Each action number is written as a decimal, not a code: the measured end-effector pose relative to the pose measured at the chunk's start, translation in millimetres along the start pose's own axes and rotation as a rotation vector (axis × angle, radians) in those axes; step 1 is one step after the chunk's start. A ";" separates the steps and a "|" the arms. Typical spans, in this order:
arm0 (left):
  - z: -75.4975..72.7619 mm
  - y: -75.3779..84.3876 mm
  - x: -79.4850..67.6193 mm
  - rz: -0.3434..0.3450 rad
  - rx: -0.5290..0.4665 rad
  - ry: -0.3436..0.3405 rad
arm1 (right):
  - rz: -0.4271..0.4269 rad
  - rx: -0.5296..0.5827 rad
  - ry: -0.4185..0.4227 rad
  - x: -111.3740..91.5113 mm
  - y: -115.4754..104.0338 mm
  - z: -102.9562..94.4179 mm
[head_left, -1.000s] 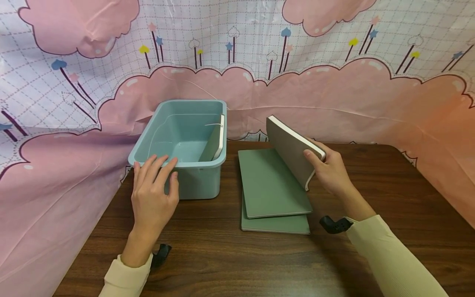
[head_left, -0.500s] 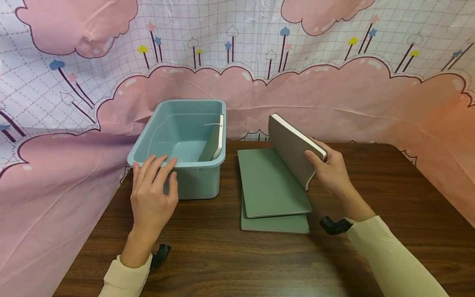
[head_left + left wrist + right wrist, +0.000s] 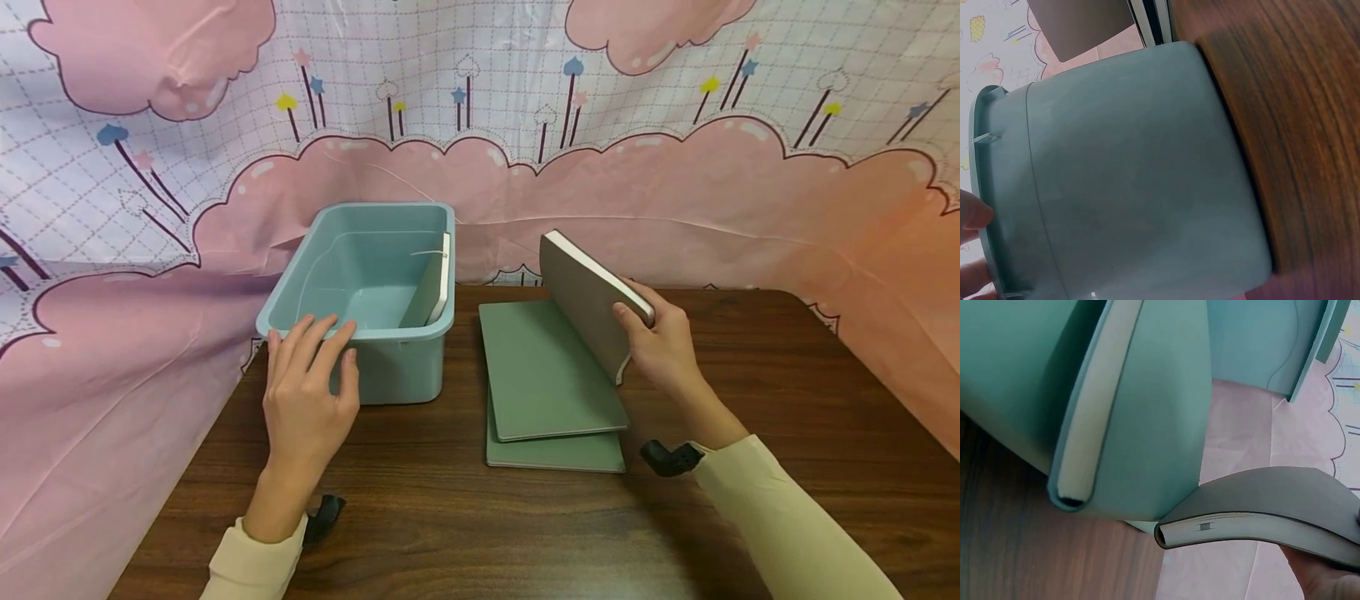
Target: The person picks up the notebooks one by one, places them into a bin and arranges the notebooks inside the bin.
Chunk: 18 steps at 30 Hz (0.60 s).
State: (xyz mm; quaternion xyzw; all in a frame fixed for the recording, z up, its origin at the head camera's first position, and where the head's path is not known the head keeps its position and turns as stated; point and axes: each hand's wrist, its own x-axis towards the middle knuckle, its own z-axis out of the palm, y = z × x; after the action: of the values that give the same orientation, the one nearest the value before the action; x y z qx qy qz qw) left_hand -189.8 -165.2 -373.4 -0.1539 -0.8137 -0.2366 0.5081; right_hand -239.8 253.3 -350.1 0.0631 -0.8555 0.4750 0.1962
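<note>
My right hand grips a grey-brown notebook by its near end, thumb on the cover facing left. This notebook stands tilted on edge over the right side of two stacked green notebooks, the upper one askew on the lower one. In the right wrist view the grey notebook bends slightly, with pale pages showing. My left hand is at the near rim of a blue-green plastic bin, its fingers loosely spread there. A notebook with a pale page edge leans against the bin's right inner wall.
All of it stands on a dark wooden table. A pink and white patterned cloth hangs behind and at both sides. Each wrist carries a black device, such as the right wrist's camera mount.
My right hand and the grey notebook shift very slightly to the left. My left hand stays at the bin's rim, and the green notebooks lie as before.
</note>
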 end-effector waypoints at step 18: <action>-0.5 -0.1 -0.8 0.004 0.000 0.001 | -0.118 -0.085 0.057 10.8 -15.0 13.8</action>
State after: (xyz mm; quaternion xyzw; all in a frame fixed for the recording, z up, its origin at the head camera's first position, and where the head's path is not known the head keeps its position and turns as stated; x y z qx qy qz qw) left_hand -189.1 -165.6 -374.0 -0.1556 -0.8132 -0.2358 0.5089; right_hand -249.1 234.5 -340.5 0.0914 -0.8639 0.4274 0.2504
